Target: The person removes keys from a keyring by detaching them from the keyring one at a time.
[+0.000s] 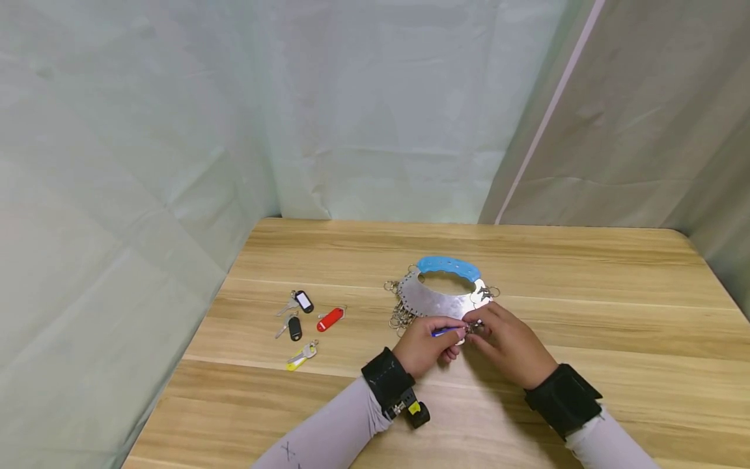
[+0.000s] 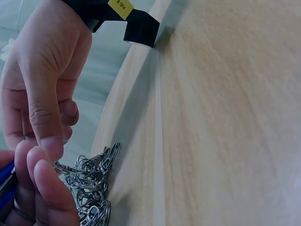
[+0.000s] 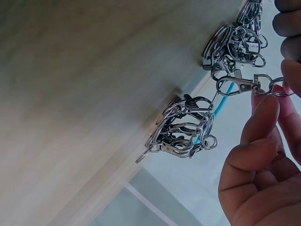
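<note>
A metal key holder plate (image 1: 433,301) with a blue grip handle (image 1: 448,264) lies on the wooden table, metal clips and rings hanging along its curved edge. At its near edge, my left hand (image 1: 430,342) holds a blue key tag (image 2: 6,183) between thumb and fingers. My right hand (image 1: 512,342) meets it there, pinching the ring end of a snap clip (image 3: 242,85) still hooked to the plate's edge. Other bunched clips (image 3: 183,127) hang beside it in the right wrist view. Whether a key hangs from the blue tag is hidden by the fingers.
Left of the plate lie a black tag with a white label (image 1: 304,301), another black tag (image 1: 295,328), a red tag (image 1: 331,320) and a yellow tag (image 1: 297,362), each with keys or a ring. Pale curtains (image 1: 381,130) stand behind the table (image 1: 586,273).
</note>
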Action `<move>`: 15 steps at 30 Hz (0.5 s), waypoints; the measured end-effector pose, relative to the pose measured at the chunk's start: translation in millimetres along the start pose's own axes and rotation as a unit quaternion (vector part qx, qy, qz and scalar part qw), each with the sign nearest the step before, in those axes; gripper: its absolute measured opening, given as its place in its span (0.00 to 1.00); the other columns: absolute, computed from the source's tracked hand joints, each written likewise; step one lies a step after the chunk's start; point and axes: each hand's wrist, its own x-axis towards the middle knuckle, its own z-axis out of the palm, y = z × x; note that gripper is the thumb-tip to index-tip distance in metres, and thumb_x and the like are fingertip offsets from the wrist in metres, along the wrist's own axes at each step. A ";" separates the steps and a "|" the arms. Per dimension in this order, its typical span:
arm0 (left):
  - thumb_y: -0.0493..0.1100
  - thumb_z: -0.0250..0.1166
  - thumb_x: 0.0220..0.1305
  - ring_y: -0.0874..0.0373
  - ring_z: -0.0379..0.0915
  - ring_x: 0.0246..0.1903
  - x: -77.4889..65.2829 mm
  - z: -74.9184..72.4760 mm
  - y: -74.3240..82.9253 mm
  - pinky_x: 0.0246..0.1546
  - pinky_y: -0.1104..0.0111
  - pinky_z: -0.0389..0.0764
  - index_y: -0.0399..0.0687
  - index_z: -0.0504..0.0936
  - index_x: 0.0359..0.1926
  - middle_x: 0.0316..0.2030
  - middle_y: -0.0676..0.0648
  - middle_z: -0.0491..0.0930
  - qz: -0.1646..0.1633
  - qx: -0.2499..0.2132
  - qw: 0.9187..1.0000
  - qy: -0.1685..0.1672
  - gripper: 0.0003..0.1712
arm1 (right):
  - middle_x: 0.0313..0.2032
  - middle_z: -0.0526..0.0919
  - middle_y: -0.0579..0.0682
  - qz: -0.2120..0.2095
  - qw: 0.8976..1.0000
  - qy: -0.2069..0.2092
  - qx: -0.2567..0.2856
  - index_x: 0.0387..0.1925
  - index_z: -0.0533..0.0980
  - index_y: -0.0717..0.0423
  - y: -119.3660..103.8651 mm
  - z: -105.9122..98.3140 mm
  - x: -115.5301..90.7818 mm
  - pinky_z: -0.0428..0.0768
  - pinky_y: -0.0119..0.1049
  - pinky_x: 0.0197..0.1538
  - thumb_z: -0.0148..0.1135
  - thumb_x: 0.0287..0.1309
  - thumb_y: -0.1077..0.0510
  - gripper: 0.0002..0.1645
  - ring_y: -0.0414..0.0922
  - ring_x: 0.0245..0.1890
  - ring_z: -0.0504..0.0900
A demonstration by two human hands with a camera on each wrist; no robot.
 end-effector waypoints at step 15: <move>0.32 0.58 0.65 0.58 0.72 0.20 -1.1 -0.5 1.6 0.30 0.50 0.79 0.27 0.79 0.44 0.26 0.30 0.77 -0.008 -0.008 1.000 0.002 0.10 | 0.39 0.75 0.41 -0.011 1.000 -0.012 -0.024 0.39 0.78 0.48 1.4 -4.0 1.6 0.75 0.38 0.39 0.71 0.50 0.57 0.13 0.39 0.37 0.73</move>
